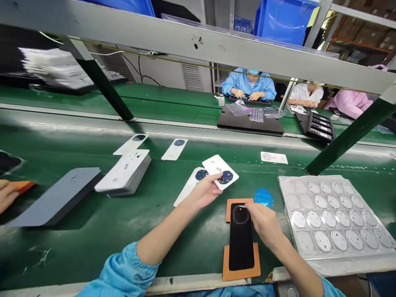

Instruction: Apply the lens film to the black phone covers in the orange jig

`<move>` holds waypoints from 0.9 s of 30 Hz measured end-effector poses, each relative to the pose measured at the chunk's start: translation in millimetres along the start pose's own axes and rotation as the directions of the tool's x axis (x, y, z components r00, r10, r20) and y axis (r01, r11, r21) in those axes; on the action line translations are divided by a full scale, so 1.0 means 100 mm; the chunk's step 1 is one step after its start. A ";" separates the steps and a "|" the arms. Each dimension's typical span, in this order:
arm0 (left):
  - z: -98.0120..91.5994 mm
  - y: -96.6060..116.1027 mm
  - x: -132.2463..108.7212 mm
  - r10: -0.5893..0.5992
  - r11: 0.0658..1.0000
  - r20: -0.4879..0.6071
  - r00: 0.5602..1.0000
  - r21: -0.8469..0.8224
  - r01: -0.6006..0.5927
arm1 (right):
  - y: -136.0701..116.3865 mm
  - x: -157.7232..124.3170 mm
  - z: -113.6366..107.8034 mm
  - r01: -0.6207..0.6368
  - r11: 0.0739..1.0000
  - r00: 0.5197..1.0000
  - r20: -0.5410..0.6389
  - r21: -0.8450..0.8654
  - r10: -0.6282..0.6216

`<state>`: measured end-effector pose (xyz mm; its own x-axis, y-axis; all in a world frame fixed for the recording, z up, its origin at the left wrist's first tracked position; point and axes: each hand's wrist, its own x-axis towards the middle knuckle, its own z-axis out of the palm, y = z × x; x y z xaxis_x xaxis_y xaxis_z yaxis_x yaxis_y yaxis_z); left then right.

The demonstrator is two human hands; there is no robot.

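Note:
My left hand (206, 192) grips a white card (215, 164) that carries a dark blue round sticker (225, 177) with ring-shaped cut-outs. Close beside it, another white card (188, 192) with a similar round sticker lies on the green bench. My right hand (266, 225) is pinched at the edge of an octagonal camera ring (240, 214) on a black phone back panel (241, 247). What its fingertips hold is too small to make out. The panel lies in an orange fixture (228, 272). A blue round film (263, 197) rests behind my right hand.
To the right is a clear tray (334, 249) of several round silvery pieces. Left stand a stack of white cards (123, 169) and a grey stack (62, 194). A co-worker's hand (8, 196) shows at far left. Green posts (349, 134) rise from the bench.

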<state>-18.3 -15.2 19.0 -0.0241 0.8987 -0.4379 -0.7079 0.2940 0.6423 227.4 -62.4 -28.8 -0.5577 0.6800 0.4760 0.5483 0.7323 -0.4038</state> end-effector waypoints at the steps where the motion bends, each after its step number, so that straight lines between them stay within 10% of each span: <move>1: 0.02 0.00 -0.03 -0.002 1.000 0.049 0.999 0.004 0.002 | -0.05 -0.04 0.07 0.084 0.994 0.996 0.001 -0.064 -0.084; 5: 0.10 0.02 -0.15 0.120 0.980 0.203 0.972 0.135 -0.149 | -0.10 -0.17 0.22 0.203 0.955 0.979 0.018 -0.216 -0.204; 14: 0.05 -0.01 -0.17 0.250 0.905 0.171 0.953 0.308 -0.293 | -0.24 -0.10 0.13 0.117 0.983 0.988 0.119 -0.143 -0.101; 20: 0.09 -0.25 -0.21 0.319 0.848 0.166 0.933 0.391 -0.359 | -0.37 0.20 -0.09 -0.061 0.984 0.991 -0.110 0.167 0.081; 27: 0.14 -0.53 -0.35 0.330 0.693 0.442 0.834 0.486 -0.532 | -0.35 0.54 0.03 -0.307 0.875 0.842 -0.322 0.375 0.433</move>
<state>30.5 -58.1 9.2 0.0582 0.9905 0.1248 -0.1344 -0.1161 0.9841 175.8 -51.2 8.6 -0.0317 0.8782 0.4772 0.4174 0.4454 -0.7921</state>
